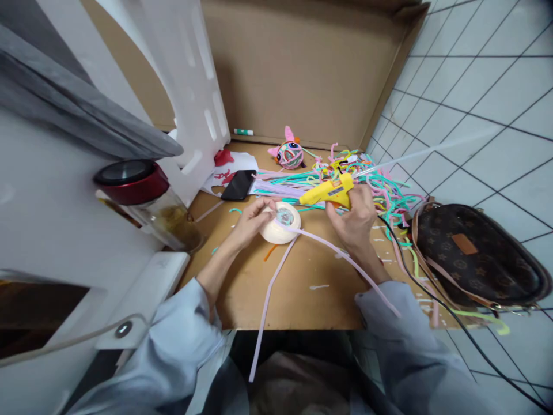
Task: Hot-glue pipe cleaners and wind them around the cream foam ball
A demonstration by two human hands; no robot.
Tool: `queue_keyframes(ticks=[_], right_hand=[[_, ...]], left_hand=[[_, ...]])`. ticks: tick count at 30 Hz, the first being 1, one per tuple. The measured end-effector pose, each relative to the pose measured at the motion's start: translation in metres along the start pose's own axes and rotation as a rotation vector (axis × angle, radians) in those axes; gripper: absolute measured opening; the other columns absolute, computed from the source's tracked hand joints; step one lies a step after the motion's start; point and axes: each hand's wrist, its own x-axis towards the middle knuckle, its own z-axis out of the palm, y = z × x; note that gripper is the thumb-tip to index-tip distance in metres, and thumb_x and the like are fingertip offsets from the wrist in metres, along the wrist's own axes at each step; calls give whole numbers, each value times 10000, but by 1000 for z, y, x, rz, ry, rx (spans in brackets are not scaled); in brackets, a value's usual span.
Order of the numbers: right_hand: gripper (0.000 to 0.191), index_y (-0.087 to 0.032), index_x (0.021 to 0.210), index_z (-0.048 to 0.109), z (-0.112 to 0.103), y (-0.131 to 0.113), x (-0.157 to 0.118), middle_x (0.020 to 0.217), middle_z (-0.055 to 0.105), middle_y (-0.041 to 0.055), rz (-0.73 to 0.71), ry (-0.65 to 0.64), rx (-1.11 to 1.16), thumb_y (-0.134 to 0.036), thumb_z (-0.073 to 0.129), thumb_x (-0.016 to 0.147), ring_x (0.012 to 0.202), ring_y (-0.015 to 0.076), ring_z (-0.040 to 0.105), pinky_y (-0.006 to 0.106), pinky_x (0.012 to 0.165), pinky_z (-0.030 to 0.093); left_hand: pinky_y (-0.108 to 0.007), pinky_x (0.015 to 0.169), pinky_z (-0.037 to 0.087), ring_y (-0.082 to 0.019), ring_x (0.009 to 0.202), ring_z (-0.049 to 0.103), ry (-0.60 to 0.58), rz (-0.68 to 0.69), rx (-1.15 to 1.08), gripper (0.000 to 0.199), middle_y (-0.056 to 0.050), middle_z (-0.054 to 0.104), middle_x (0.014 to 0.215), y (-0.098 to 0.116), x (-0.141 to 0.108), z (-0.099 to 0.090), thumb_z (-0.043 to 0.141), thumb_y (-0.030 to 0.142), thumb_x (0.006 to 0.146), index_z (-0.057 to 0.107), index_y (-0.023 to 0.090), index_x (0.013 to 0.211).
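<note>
My left hand (256, 222) is closed on the rim of a cream ring (280, 232) that looks like a roll of masking tape. Something pale and bluish shows in its centre. Two lavender pipe cleaners (345, 258) extend from the roll, one toward my right forearm, the other down past the table's front edge. My right hand (356, 216) is wrapped round the grip of a yellow hot glue gun (330, 191). Its nozzle points left, just above the roll, and a long clear glue stick (419, 151) sticks out of its back. Whether the nozzle touches anything I cannot tell.
Behind my hands lie a heap of coloured pipe cleaners (380, 173), a black phone (238, 185) and a decorated pink ball figure (289, 154). A lidded glass jar (173, 222) stands left. On the right are a brown patterned bag (484, 253) and a black cord (432, 297).
</note>
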Motion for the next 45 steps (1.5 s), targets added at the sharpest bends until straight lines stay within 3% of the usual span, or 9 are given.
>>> queue_keyframes(ticks=[4,8,20,29,45], right_hand=[[179,-200,932,609,15,-9,-10,871,589,74,-116,72,38,-284,578,776,813,242,606,341,704,506],[163,-213,908,603,13,-9,-16,850,594,65,-124,122,26,-263,578,756,776,228,606,328,683,503],[150,-206,925,610,9,-17,-20,834,608,55,-170,80,6,-236,562,786,759,203,618,295,668,484],[197,-204,955,649,8,-20,-23,884,607,79,-80,-77,3,-271,554,797,809,223,606,308,702,483],[204,-202,969,666,7,-15,-24,889,643,76,-127,-60,-12,-255,541,817,786,200,611,289,710,486]], left_hand=[[-311,816,462,-230,1016,638,-14,-14,-1,218,-79,699,1264,2,-1,0,679,314,639,605,188,801],[-321,873,460,-247,1100,626,-35,10,14,201,-74,688,1293,0,-2,-1,671,305,657,614,189,811],[-317,856,455,-247,1092,621,-57,16,32,202,-74,702,1244,-3,-3,-2,708,322,702,624,193,834],[-348,914,481,-275,1165,619,-63,32,92,195,-84,682,1300,-6,-4,-4,688,334,735,625,199,860],[-354,928,470,-290,1214,591,-51,15,80,183,-81,690,1287,4,-5,1,680,292,669,598,205,807]])
